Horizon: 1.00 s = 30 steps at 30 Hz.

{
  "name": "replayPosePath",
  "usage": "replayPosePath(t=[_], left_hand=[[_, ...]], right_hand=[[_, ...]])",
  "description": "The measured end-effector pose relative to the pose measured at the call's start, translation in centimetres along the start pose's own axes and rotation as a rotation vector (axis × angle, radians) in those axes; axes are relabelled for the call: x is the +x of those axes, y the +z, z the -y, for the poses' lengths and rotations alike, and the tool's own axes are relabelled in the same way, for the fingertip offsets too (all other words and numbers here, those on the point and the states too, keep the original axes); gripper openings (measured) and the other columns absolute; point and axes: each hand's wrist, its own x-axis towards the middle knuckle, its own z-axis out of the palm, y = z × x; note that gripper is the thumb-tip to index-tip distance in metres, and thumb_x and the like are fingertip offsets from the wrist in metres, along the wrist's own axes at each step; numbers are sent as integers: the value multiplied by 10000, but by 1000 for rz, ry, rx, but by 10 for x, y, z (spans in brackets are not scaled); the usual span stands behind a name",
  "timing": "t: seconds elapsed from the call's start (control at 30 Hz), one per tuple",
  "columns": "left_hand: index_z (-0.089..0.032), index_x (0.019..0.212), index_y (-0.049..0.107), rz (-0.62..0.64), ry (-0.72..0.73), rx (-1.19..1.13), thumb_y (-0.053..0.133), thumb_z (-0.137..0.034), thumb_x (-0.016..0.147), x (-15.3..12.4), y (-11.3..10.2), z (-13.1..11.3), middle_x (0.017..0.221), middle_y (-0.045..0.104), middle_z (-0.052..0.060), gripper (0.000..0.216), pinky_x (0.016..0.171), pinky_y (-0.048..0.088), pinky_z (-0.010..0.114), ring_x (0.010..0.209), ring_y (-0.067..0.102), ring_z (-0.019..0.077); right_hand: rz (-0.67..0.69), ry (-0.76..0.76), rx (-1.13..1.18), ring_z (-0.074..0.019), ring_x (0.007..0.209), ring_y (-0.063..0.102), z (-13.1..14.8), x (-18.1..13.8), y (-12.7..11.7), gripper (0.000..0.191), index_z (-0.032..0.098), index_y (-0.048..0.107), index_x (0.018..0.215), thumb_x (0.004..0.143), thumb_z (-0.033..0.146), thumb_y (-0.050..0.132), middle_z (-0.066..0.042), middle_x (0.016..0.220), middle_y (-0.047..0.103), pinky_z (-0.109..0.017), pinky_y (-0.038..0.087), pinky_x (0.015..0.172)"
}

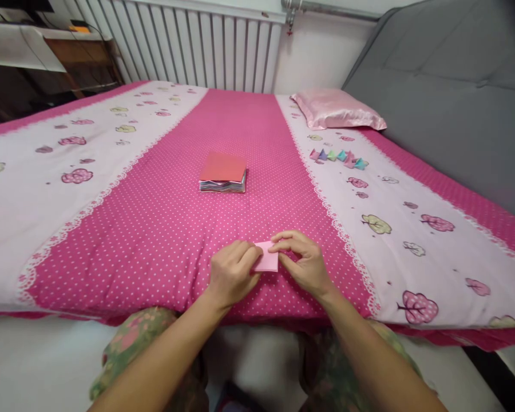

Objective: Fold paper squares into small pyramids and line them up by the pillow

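Note:
A small folded piece of pink paper lies on the pink dotted bedsheet near the bed's front edge. My left hand has its fingers curled and pinches the paper's left side. My right hand pinches the paper's top right edge with bent fingers. Farther up the bed, a stack of coloured paper squares with a red sheet on top rests in the middle of the sheet.
A row of several small folded paper shapes in pastel colours lies at the right, below a pink pillow. A grey padded headboard rises at the right. A white radiator stands behind the bed.

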Motion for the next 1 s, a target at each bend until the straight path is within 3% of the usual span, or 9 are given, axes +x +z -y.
replayPosePath(t=[0.13, 0.23, 0.43, 0.63, 0.73, 0.83, 0.9, 1.0], left_hand=[[-184, 852, 602, -79, 83, -55, 559, -197, 784, 3, 1, 2, 796, 617, 49, 81, 614, 398, 258, 685, 516, 146], [-195, 861, 613, -70, 133, -97, 578, -180, 782, 4, 2, 6, 841, 634, 53, 88, 645, 419, 277, 715, 535, 149], [-190, 909, 623, -82, 161, -263, 525, -152, 814, 9, 0, 13, 871, 677, 61, 142, 735, 475, 310, 813, 605, 159], [-180, 861, 625, -95, 189, -327, 546, -155, 805, 12, -5, 12, 811, 682, 51, 101, 684, 489, 291, 762, 609, 151], [-167, 846, 613, -110, 206, -248, 553, -119, 791, 8, 1, 11, 783, 675, 49, 94, 664, 471, 281, 733, 590, 146], [-165, 800, 603, -122, 179, -57, 515, -101, 812, 3, 10, 9, 767, 662, 43, 109, 640, 435, 272, 700, 562, 138], [-162, 747, 592, -76, 172, 66, 486, -113, 836, 1, 17, 6, 741, 646, 43, 147, 613, 404, 273, 676, 539, 139], [-154, 683, 566, 52, 173, 162, 436, -137, 870, 0, 26, 2, 707, 611, 55, 228, 591, 377, 286, 659, 507, 153]], right_hand=[[44, 156, 146, -178, 930, 577, -11, 1, -2, 138, 230, 679, 764, 756, 144, 571, -48, 1011, 607, -305, 467, 742], [102, 293, 370, -170, 897, 588, -17, 4, -5, 32, 201, 647, 714, 732, 224, 636, -56, 1019, 606, -290, 472, 719], [144, 489, 589, -170, 848, 602, -13, 6, -14, 262, 176, 564, 633, 630, 362, 747, -68, 1003, 633, -298, 474, 723], [232, 522, 677, -168, 862, 608, -11, 4, -17, 268, 170, 564, 635, 632, 358, 755, -77, 1036, 634, -302, 478, 740], [154, 481, 608, -176, 916, 598, -15, 6, -14, 195, 180, 599, 689, 642, 307, 740, -75, 1093, 616, -313, 477, 769], [25, 400, 350, -183, 955, 584, -21, 8, -15, 91, 189, 639, 776, 688, 206, 654, -73, 1070, 626, -334, 460, 818], [-23, 342, 169, -186, 949, 586, -24, 9, -18, 143, 187, 650, 813, 706, 138, 568, -69, 1006, 648, -337, 454, 821], [50, 272, 31, -184, 908, 599, -23, 9, -24, 232, 186, 664, 842, 711, 88, 500, -58, 942, 667, -331, 459, 797]])
